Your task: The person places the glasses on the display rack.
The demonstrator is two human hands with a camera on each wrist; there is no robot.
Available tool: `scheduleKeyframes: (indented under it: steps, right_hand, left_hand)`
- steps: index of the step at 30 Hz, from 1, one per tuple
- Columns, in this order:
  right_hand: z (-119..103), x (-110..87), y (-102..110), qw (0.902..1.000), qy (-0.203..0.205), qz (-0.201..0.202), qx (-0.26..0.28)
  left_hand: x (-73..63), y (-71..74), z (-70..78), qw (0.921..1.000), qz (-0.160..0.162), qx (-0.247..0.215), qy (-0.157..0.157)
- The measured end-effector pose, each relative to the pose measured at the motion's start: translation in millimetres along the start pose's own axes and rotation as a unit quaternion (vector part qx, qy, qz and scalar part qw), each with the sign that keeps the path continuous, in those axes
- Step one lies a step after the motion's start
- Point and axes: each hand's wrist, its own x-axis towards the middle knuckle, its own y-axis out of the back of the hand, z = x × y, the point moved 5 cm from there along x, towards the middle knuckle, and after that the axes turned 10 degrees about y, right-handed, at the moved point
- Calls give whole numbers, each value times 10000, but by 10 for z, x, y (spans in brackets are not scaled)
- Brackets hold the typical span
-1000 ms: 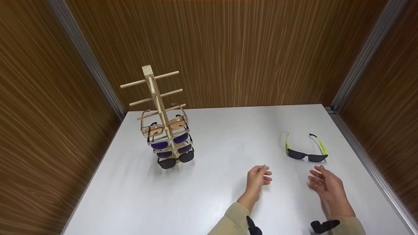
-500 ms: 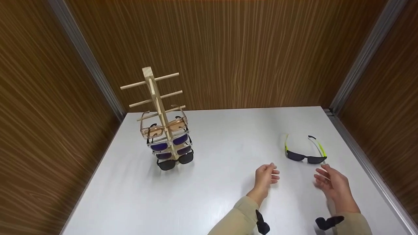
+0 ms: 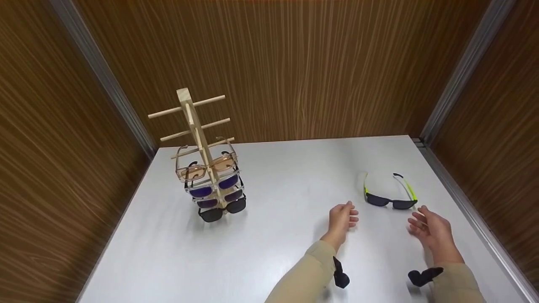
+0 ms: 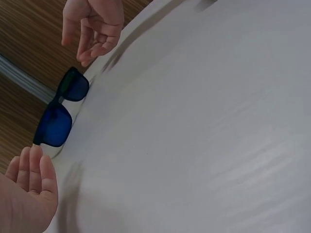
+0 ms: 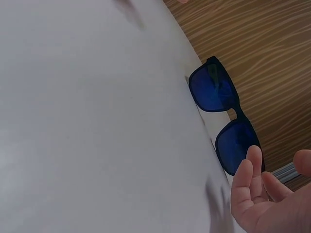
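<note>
A pair of sunglasses point(image 3: 390, 201) with a dark front and yellow-green temples lies unfolded on the white table, temples pointing away from me. My left hand point(image 3: 342, 219) hovers in front of its left side, fingers relaxed and holding nothing. Close to the right lens, my right hand point(image 3: 431, 229) has loosely bent fingers with nothing in them. In the left wrist view the sunglasses point(image 4: 60, 109) appear between both hands, their lenses looking blue. The right wrist view has the right fingertips overlapping the lower lens of the sunglasses point(image 5: 226, 114).
A wooden eyewear stand point(image 3: 196, 122) rises at the left of the white table point(image 3: 278, 252). Several pairs hang on its lower pegs, with orange-tinted glasses point(image 3: 208, 168) uppermost and black sunglasses point(image 3: 223, 210) lowest. Its upper pegs are bare. Wood-grain panels point(image 3: 294, 67) enclose the table.
Both hands have moved forward and slightly right, nearer the sunglasses. The whole head view has shifted a little. The sunglasses have not moved on the table.
</note>
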Motion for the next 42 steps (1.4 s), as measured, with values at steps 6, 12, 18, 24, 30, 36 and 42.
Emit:
scheduleKeyframes:
  steps: [6,12,18,24,30,36,42]
  right_hand:
    - [-23,42,81,9996,67,221,-163]
    - [-3,83,140,9989,79,324,-339]
    - [21,130,167,9980,68,304,-559]
    - [-24,197,119,9969,29,262,-743]
    - [-87,248,31,9982,36,-45,-601]
    - [-104,277,11,9975,26,-197,-674]
    - [-89,295,-31,9963,-72,-187,-833]
  left_hand:
    - [79,-88,-18,10000,-13,-43,84]
    - [114,-242,-64,9998,-99,-49,135]
    - [122,-344,-105,9997,-27,84,206]
    - [159,-449,-26,9996,-37,45,270]
    - [222,-488,61,9970,-147,-480,592]
    - [301,-493,92,9953,-137,-677,682]
    - [383,-507,35,9887,-412,-1056,982]
